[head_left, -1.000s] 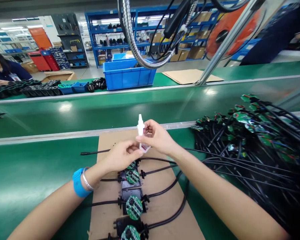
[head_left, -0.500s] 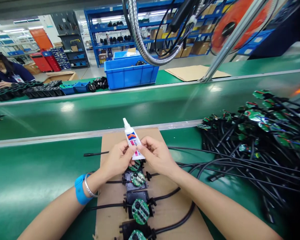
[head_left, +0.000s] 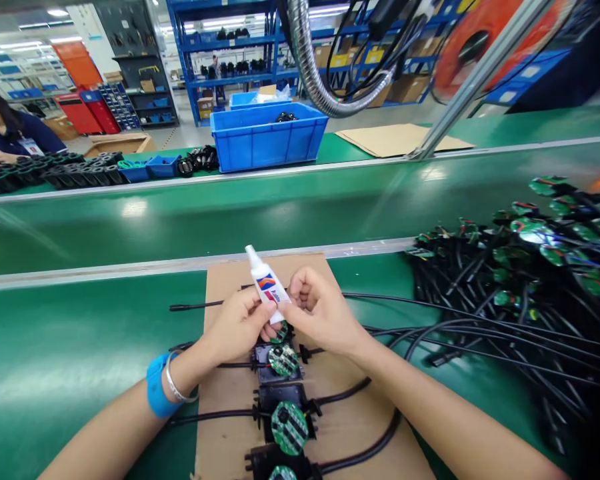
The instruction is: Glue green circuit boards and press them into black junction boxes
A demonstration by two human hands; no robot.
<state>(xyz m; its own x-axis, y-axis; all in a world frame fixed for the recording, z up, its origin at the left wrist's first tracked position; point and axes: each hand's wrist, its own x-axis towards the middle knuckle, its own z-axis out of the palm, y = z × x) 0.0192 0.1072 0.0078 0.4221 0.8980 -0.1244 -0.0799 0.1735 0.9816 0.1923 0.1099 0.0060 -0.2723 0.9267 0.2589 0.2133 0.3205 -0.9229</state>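
Between my two hands is a small white glue tube (head_left: 267, 283) with blue, orange and red print, its capped or nozzle end tilted up and to the left. My left hand (head_left: 241, 319) pinches its lower part between thumb and fingers. On the other side, my right hand (head_left: 325, 313) has its thumb against the tube's lower end, its fingers curled. Below them a row of black housings (head_left: 281, 393) lies on a cardboard sheet (head_left: 225, 427). Round green circuit boards (head_left: 290, 427) sit on the housings, and black cables (head_left: 347, 392) run out to both sides.
A large pile of cabled circuit boards (head_left: 510, 267) covers the bench at right. Behind the bench stand a blue bin (head_left: 270, 143) and flat cardboard (head_left: 400, 139). A metal conduit (head_left: 313, 73) hangs overhead. A co-worker (head_left: 15, 130) sits at far left beside black parts (head_left: 80, 172).
The tube has tilted further left, and my right fingers have shifted slightly at its lower end. The whole view has moved a little, so the housings appear farther right.
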